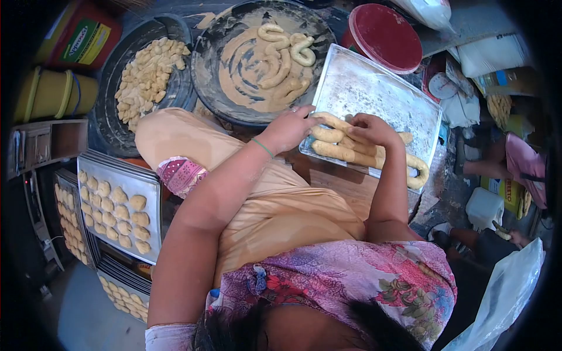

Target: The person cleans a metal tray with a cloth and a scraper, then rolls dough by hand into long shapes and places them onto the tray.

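My left hand (287,130), with a green band at the wrist, reaches over the near left corner of a metal tray (372,73). Its fingers are closed at the left end of a coated dough rope (332,121). Farther along that rope, my right hand (374,130) grips it with bent fingers, partly hiding it. Closer to me on the same tray lie more long dough ropes (346,154), one curving into a bend at the right end. Beyond my left hand stands a wide dark basin (205,73) holding brown crumbs and looped dough ropes (302,52).
A dark tub (108,96) of small dough pieces (149,73) stands left. Stacked trays (153,193) with dough rounds are lower left. A red-lidded bucket (386,36) sits behind the tray. Other people's limbs show at right, near a white jug (485,207).
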The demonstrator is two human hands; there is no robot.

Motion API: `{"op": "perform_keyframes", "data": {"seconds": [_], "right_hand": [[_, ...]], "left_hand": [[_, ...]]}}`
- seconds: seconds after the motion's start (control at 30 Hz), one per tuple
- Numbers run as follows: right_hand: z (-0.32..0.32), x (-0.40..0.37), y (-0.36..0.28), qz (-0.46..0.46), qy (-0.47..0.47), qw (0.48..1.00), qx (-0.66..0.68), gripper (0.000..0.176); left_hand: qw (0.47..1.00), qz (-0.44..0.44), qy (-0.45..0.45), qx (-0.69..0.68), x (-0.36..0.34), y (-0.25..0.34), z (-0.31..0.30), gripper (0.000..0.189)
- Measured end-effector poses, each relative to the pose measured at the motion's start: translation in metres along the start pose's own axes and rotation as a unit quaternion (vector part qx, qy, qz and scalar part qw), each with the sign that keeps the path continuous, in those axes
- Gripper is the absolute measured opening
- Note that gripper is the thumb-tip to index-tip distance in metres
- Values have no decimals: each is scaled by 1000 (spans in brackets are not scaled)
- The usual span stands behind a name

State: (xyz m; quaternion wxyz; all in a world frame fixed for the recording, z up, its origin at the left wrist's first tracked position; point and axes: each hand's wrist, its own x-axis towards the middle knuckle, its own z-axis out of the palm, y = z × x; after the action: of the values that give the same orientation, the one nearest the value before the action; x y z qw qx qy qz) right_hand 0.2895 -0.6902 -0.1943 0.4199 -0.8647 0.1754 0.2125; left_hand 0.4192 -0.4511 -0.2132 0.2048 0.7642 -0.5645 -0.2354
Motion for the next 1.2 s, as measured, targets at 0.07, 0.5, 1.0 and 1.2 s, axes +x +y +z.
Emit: {"op": "perform_keyframes", "data": {"seconds": [0.07,0.5,1.0,1.2], "right_hand": [[-3,4,16,11,24,999,-29,38],[-47,-23,49,270,240,893,-267,58],[74,406,-52,30,-2,948,-316,46],[188,362,-7,284,144,928,-192,54]], "left_hand": [[1000,8,-6,5,-3,-4,2,47],[995,-36,54,-75,-13,-16,-12,60],[857,-194,472,-69,-38,-142,-155,44],[922,-353,108,-116,-58,-192,-140,49]]}}
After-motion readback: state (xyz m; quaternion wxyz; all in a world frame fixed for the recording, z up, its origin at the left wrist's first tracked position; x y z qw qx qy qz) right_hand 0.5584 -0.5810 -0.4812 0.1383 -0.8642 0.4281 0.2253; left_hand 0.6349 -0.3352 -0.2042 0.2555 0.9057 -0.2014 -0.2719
